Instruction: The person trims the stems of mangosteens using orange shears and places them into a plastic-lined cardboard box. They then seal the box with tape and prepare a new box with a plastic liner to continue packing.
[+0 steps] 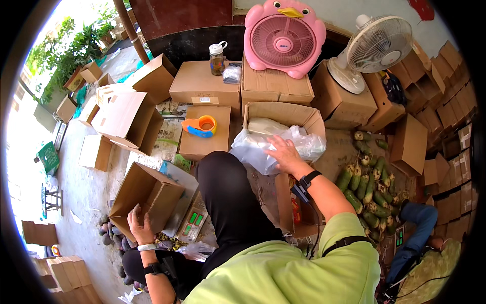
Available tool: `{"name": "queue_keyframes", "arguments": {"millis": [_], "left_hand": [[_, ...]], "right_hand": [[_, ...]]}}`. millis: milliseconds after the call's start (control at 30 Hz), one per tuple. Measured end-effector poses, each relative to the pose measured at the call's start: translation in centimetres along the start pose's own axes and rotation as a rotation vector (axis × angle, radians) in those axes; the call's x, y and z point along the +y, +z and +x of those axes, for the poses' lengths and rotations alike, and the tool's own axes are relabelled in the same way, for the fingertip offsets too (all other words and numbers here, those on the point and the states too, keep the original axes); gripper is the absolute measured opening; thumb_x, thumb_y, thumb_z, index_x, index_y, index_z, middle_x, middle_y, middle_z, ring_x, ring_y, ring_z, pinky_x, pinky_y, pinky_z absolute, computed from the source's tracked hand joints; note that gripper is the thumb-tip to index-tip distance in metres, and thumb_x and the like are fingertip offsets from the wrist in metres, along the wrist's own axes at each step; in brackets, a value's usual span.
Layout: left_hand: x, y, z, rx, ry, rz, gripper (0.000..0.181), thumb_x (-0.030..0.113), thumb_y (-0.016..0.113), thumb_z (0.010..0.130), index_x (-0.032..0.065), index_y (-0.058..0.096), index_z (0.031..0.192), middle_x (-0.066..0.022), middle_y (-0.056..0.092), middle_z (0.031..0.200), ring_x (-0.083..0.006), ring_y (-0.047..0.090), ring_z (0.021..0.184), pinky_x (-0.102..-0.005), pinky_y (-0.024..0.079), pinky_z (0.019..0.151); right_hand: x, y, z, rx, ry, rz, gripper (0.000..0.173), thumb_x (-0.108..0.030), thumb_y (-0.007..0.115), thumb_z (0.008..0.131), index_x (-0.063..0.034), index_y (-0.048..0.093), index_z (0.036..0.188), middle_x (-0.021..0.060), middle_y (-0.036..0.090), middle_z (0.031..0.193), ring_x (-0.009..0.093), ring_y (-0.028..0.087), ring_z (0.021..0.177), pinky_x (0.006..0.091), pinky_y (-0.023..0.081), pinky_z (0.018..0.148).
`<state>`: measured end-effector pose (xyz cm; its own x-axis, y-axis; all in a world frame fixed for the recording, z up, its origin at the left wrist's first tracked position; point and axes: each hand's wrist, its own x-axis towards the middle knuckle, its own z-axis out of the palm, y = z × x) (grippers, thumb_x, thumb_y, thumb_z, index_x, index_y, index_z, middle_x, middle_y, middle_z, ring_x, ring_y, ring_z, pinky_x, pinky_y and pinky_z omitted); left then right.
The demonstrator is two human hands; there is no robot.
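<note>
My left hand [141,225] is at the near edge of an open cardboard box [152,186], with its fingers reaching over the rim. Whether it grips the rim cannot be told. The box is tilted toward the left, by a scale [193,220] with lit green displays. My right hand [285,156] reaches over another open carton [303,112] and touches the thin clear plastic bags [250,146] that fill it, fingers apart. Below my right forearm is a further open box [284,205] with something red inside. An orange and blue tape dispenser [201,131] lies on a closed carton [190,148].
A pink bird-shaped fan [283,45], a white fan [349,76] and a drinking bottle [217,60] stand on cartons. Long green vegetables [364,186] are heaped at right, near another person's leg [414,228]. Dark oval produce [117,241] lies at left. Stacked cartons [455,182] line the right side.
</note>
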<state>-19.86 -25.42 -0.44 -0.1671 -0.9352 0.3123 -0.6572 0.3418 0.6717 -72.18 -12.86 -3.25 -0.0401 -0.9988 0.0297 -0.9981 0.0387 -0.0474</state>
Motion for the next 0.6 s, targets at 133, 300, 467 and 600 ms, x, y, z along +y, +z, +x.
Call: {"name": "queue_keyframes", "arguments": {"millis": [133, 300, 467, 600], "left_hand": [[4.2, 0.3, 1.5, 0.092, 0.001, -0.149, 0.033, 0.002, 0.06, 0.085, 0.0033, 0.057, 0.118, -0.0089, 0.055, 0.115, -0.0202, 0.055, 0.105, -0.0312, 0.045, 0.088], [10.9, -0.2, 3.4, 0.028, 0.025, -0.408, 0.029, 0.002, 0.051, 0.092, -0.0006, 0.054, 0.121, -0.0096, 0.056, 0.118, -0.0164, 0.054, 0.107, -0.0298, 0.045, 0.089], [18.6, 1.8, 5.3, -0.164, -0.063, -0.757, 0.038, 0.002, 0.046, 0.088, -0.0039, 0.049, 0.125, -0.0132, 0.055, 0.121, -0.0201, 0.053, 0.11, -0.0344, 0.045, 0.094], [23.4, 5.1, 7.0, -0.494, -0.105, -1.0, 0.052, 0.015, 0.046, 0.093, 0.0002, 0.031, 0.141, -0.0175, 0.042, 0.138, -0.0276, 0.042, 0.127, -0.0407, 0.039, 0.101]], "right_hand": [[0.9, 1.9, 1.7, -0.174, 0.005, 0.078, 0.017, -0.021, 0.068, 0.074, -0.0167, 0.065, 0.09, 0.006, 0.065, 0.101, 0.026, 0.054, 0.108, 0.0522, 0.03, 0.102], [2.6, -3.2, 5.2, 0.005, 0.247, 0.808, 0.015, -0.022, 0.059, 0.088, -0.0083, 0.063, 0.092, 0.0044, 0.065, 0.079, 0.02, 0.062, 0.074, 0.0337, 0.049, 0.08], [1.5, -12.3, 5.3, 0.191, 0.233, 1.669, 0.02, -0.015, 0.05, 0.096, -0.0019, 0.062, 0.105, -0.0018, 0.063, 0.089, 0.006, 0.058, 0.079, 0.0221, 0.049, 0.073], [1.7, -16.0, 4.1, 0.261, 0.259, 1.798, 0.024, -0.015, 0.052, 0.095, -0.0024, 0.06, 0.115, -0.0011, 0.064, 0.096, 0.007, 0.059, 0.083, 0.0225, 0.05, 0.075]]}}
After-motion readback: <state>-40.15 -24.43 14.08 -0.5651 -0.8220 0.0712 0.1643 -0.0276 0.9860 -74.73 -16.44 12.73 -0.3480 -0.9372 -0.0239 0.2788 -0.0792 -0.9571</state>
